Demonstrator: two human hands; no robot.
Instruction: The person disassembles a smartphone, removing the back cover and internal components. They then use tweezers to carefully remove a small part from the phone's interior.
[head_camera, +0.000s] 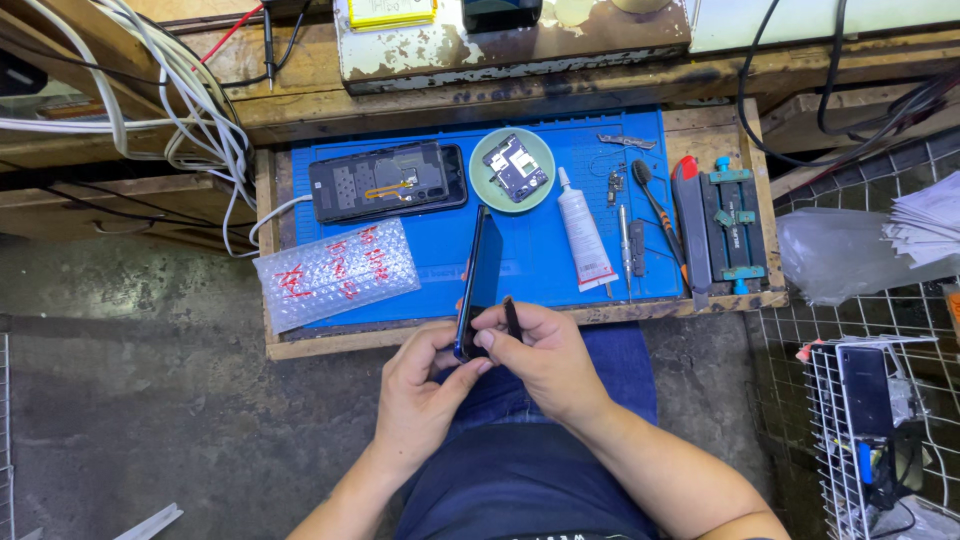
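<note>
The left hand (425, 385) is closed around the near end of a dark, glossy phone screen panel (482, 280), which stands on its edge and tilts away from the person over the near rim of the blue rubber work mat (540, 250). The right hand (545, 360) pinches a thin black prying tool (512, 318) between thumb and forefinger, its tip resting against the panel's near edge, just beside the left thumb. Both hands hang in front of the wooden tabletop (300, 348), above the person's lap. By the look of it, the step in hand is work along the panel's edge with the tool, and it seems early, since the tool sits only at the near corner; any move along the edge would call for a steady grip from the left hand and light pressure so the thin panel does not flex. On the mat, far left, lies an opened black phone body (388, 180) with its insides showing; to its right a pale green round dish (512, 170) holds a small circuit board. A white glue tube (584, 230) lies right of the panel, and a clear bubble-wrap pouch (335, 272) with red marks lies near left.
</note>
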